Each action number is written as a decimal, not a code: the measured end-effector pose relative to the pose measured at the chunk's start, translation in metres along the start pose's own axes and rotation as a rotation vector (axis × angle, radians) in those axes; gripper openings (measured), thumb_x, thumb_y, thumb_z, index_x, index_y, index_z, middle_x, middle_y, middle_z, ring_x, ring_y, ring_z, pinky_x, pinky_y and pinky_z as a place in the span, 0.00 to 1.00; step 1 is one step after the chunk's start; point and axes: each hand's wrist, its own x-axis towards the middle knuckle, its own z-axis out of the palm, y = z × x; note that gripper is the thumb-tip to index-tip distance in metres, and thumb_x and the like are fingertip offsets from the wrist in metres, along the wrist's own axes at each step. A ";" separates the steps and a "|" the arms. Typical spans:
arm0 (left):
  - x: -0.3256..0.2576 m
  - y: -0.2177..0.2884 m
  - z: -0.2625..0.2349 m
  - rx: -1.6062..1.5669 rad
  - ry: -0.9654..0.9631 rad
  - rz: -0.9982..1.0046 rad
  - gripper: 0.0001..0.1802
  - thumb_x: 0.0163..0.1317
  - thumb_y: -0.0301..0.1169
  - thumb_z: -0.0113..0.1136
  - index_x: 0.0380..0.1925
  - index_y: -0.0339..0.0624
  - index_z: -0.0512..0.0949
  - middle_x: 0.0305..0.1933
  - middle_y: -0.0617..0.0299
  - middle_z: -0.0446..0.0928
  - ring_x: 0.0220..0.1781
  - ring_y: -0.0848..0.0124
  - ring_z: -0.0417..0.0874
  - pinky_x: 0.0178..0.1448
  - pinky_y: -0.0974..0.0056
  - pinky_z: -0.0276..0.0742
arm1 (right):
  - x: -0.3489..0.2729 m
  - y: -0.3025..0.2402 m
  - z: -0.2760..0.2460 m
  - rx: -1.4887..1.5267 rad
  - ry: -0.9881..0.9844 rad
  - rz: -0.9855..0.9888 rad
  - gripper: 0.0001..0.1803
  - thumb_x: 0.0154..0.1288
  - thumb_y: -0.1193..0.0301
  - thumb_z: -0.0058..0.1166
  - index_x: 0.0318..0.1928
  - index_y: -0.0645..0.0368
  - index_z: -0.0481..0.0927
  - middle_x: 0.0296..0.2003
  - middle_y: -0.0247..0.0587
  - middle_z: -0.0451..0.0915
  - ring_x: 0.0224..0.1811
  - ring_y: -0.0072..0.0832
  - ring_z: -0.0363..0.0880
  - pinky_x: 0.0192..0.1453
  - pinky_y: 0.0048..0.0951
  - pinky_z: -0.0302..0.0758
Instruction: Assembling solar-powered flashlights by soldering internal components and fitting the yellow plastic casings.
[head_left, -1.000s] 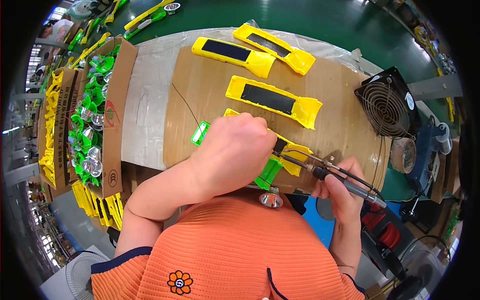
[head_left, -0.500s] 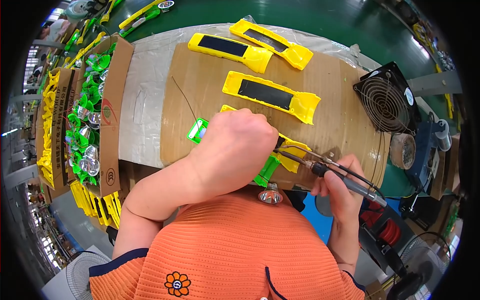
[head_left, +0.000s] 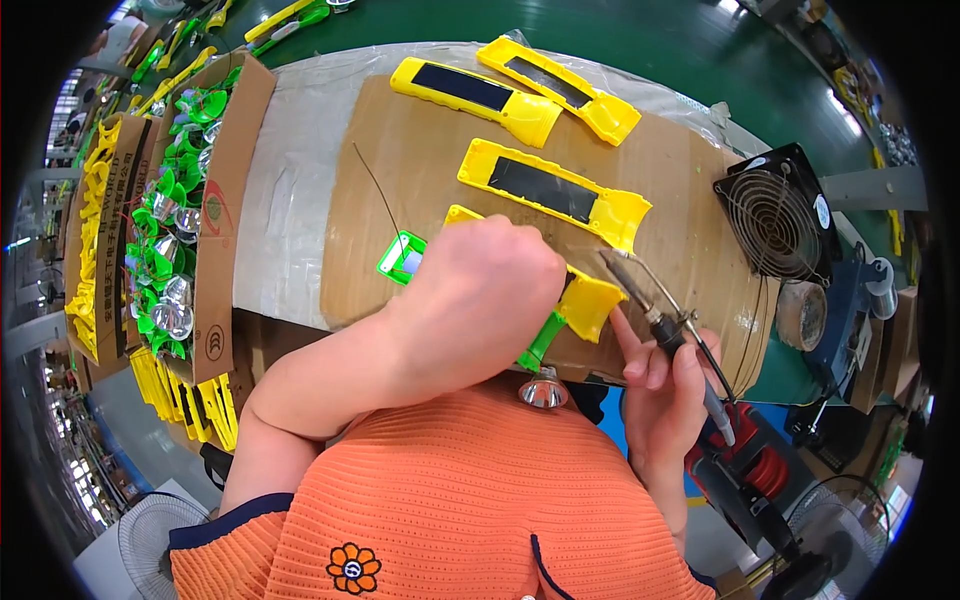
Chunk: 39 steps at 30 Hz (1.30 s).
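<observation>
My left hand (head_left: 485, 290) is closed in a fist, knuckles up, over a yellow flashlight casing half (head_left: 592, 305) on the cardboard. What its fingers pinch is hidden beneath. From under it stick out a green casing part (head_left: 542, 340) and, to the left, a green end (head_left: 402, 258) with a thin wire rising nearby. A silvery reflector cup (head_left: 543, 393) hangs at the near edge. My right hand (head_left: 665, 395) grips a soldering iron (head_left: 665, 328) with a thin metal feed tube alongside; its tip points up-left, apart from the casing. One right fingertip reaches the casing's right end.
Three yellow casings with dark panels (head_left: 545, 190) lie farther back on the cardboard sheet (head_left: 690, 230). At left stands a carton (head_left: 225, 220) of green parts with reflectors. A black fan (head_left: 780, 215) and a blue device (head_left: 848, 320) stand at right.
The soldering iron's tip has lifted up and away from beside my left hand, and its handle now stands steeper. A right finger has stretched toward the casing. My left hand stays over it.
</observation>
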 end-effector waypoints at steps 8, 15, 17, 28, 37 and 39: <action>0.010 -0.018 0.005 0.034 0.124 -0.133 0.09 0.57 0.32 0.59 0.21 0.42 0.81 0.26 0.55 0.80 0.33 0.55 0.83 0.38 0.53 0.79 | 0.039 0.009 0.008 -0.018 -0.072 -0.043 0.04 0.73 0.74 0.47 0.43 0.58 0.66 0.24 0.40 0.73 0.31 0.35 0.80 0.62 0.47 0.73; -0.025 -0.025 -0.021 -0.020 0.331 -0.116 0.09 0.57 0.35 0.68 0.24 0.43 0.82 0.23 0.59 0.77 0.29 0.57 0.80 0.35 0.53 0.76 | 0.015 -0.003 -0.007 0.000 -0.043 -0.045 0.05 0.71 0.76 0.47 0.42 0.57 0.66 0.21 0.37 0.71 0.26 0.34 0.78 0.68 0.53 0.68; -0.053 -0.035 -0.035 0.138 0.229 -0.360 0.10 0.59 0.37 0.68 0.29 0.43 0.83 0.23 0.60 0.78 0.29 0.57 0.81 0.33 0.52 0.74 | 0.008 -0.003 -0.011 -0.014 -0.043 -0.054 0.06 0.71 0.75 0.48 0.43 0.55 0.66 0.18 0.34 0.68 0.24 0.33 0.78 0.73 0.60 0.61; -0.068 -0.058 -0.008 -0.291 0.509 0.017 0.14 0.54 0.21 0.66 0.42 0.43 0.84 0.42 0.58 0.79 0.47 0.60 0.81 0.47 0.59 0.78 | -0.005 0.004 0.005 -0.104 -0.093 0.035 0.09 0.68 0.71 0.52 0.40 0.54 0.64 0.14 0.29 0.63 0.19 0.28 0.74 0.76 0.64 0.53; -0.060 -0.060 -0.005 -0.321 0.218 0.218 0.10 0.50 0.25 0.69 0.34 0.46 0.83 0.36 0.66 0.78 0.43 0.64 0.80 0.44 0.61 0.75 | -0.005 0.002 0.005 -0.158 -0.127 0.111 0.11 0.65 0.76 0.53 0.42 0.59 0.63 0.17 0.35 0.71 0.18 0.28 0.76 0.77 0.60 0.56; -0.055 -0.056 -0.008 -0.277 0.198 0.218 0.09 0.50 0.25 0.69 0.33 0.46 0.82 0.35 0.66 0.77 0.42 0.64 0.80 0.43 0.61 0.75 | -0.005 0.001 0.008 -0.199 -0.129 0.141 0.12 0.65 0.75 0.54 0.41 0.59 0.63 0.18 0.36 0.72 0.17 0.28 0.76 0.78 0.59 0.53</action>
